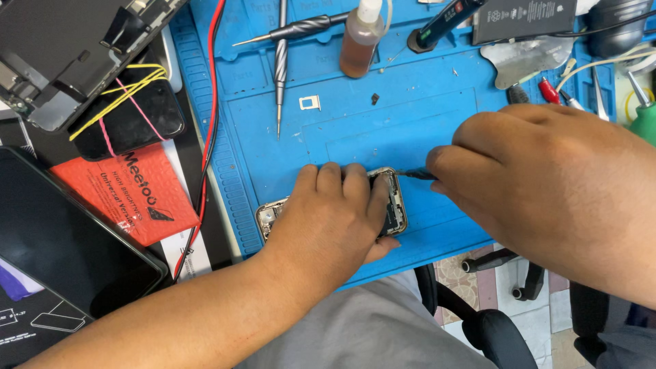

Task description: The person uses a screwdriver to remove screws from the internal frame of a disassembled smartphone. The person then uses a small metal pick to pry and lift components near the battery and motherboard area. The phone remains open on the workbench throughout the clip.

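My left hand [335, 215] pressed flat over the opened phone [393, 201] on the blue mat [383, 130], its long axis running left-right. My right hand [540, 178], fingers pinched shut, held a thin tool [415, 175] at the phone's right end.

Left hand [335, 215] flat, palm down, fingers spread forward; right hand [540, 181] curled, fingertips pinched in tight grip.

A flat red package [137, 195] with dark print lies at the left, just off the blue mat's edge — tilted, partly under a black phone bound with rubber bands. Below it, a large dark tablet screen [65, 253] fills the lower left corner. At the top right — a black rectangular battery [526, 17] carries a white-printed label.
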